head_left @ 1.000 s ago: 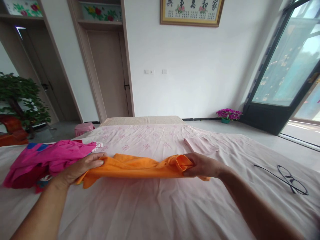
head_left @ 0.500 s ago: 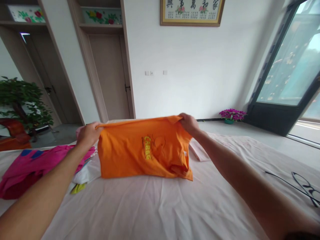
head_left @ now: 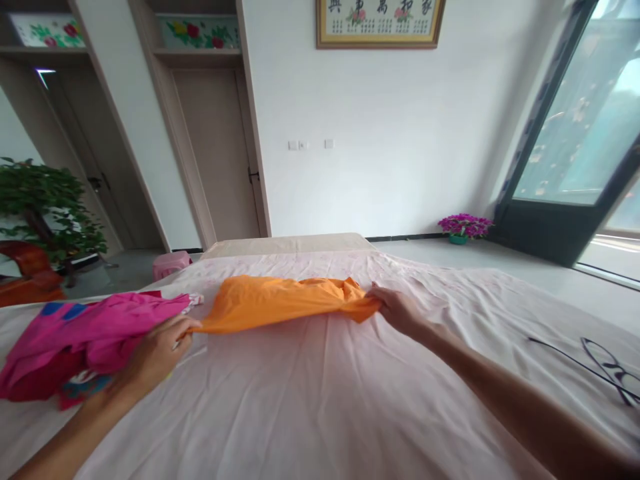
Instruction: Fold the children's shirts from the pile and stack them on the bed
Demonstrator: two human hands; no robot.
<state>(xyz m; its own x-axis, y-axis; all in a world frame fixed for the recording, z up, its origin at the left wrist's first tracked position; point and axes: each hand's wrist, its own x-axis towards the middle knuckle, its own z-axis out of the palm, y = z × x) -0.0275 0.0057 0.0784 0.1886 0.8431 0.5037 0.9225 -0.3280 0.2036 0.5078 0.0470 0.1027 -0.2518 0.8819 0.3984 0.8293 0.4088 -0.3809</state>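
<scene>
An orange T-shirt [head_left: 285, 303] is stretched low over the bed sheet [head_left: 320, 400], its far part billowing and its printed front out of sight. My left hand [head_left: 167, 343] is closed on the shirt's near left corner, beside the pile of clothes. The near right corner is pinched in my right hand [head_left: 393, 307]. Just left of my left hand lies a bright pink garment [head_left: 115, 317], with a red and blue patterned cloth [head_left: 83, 387] partly under it.
Black-framed glasses [head_left: 605, 370] lie on the sheet at the right. Beyond the far edge stand a pink stool [head_left: 171, 263] and a beige surface [head_left: 290, 245]. A potted purple flower [head_left: 465, 228] sits on the floor by the glass door; a leafy plant [head_left: 45, 200] is at left.
Both hands have come down and nearer with the orange T-shirt. It hung upright with its yellow lettering showing; now it is spread nearly flat, low over the sheet.
</scene>
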